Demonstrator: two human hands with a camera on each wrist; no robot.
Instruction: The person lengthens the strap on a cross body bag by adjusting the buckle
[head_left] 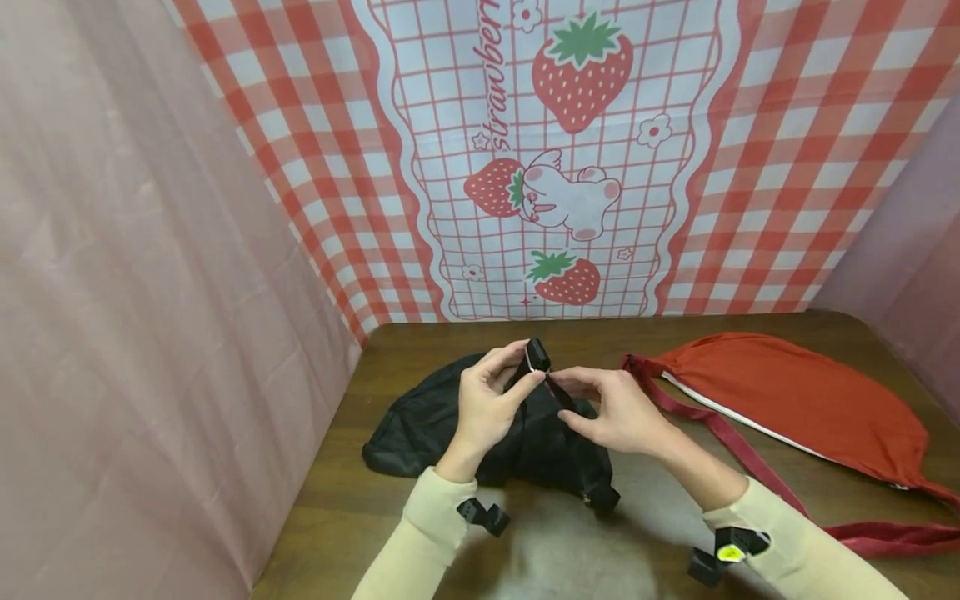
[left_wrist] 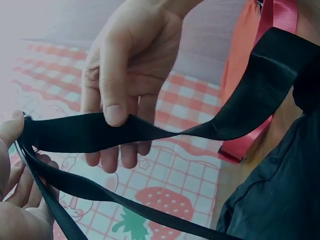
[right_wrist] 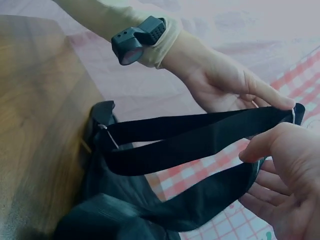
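A black bag (head_left: 420, 425) lies on the wooden table, its black strap (left_wrist: 80, 132) raised above it in folded lengths. My left hand (head_left: 487, 404) pinches the strap by a thin, pale metal loop (head_left: 530, 360) where the lengths come together. To the right of it, my right hand (head_left: 618, 408) holds one length between thumb and fingers. The left wrist view shows the right thumb lying over the strap and the fingers behind. That length twists between the right hand and the bag. In the right wrist view, another metal piece (right_wrist: 107, 135) sits on the strap near the bag.
On the right of the table (head_left: 322, 517) lies a red-orange bag (head_left: 795, 400) with a white zip and a dark red strap (head_left: 742, 454). Behind the table hangs a checked strawberry cloth (head_left: 555, 167). A pale pink curtain (head_left: 165, 292) borders the left side.
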